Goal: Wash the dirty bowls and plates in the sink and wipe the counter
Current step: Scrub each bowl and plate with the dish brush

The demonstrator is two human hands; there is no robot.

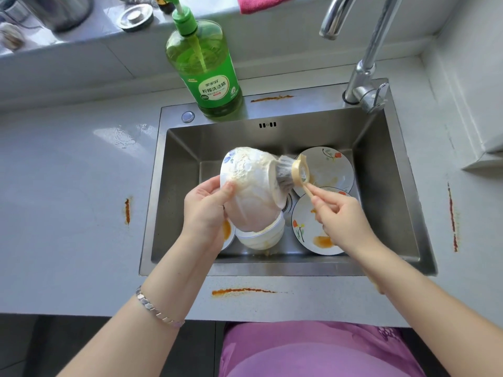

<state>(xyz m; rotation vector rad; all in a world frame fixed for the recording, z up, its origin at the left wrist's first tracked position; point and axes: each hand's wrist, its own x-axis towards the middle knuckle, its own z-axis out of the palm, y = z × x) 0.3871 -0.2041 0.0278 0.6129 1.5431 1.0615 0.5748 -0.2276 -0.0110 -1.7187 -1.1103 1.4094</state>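
My left hand (pixel 205 210) grips the rim of a soapy white bowl (pixel 249 183) tipped on its side over the steel sink (pixel 392 170). My right hand (pixel 341 216) pinches the beige handle of a dish brush (pixel 292 174), whose grey bristles press against the bowl's base. Below the held bowl sits another white bowl (pixel 261 236). Two flowered plates with orange smears lie at the right of the basin, one at the back (pixel 333 165) and one nearer (pixel 307 229). A third dish with an orange stain (pixel 228 232) peeks out under my left hand.
A green dish-soap bottle (pixel 206 69) stands on the sink's back ledge, the chrome tap (pixel 364 63) at the back right. Orange-red streaks mark the white counter left (pixel 127 210), front (pixel 242 291), right (pixel 451 216) and behind the sink. A pink cloth (pixel 258 4) lies on the sill.
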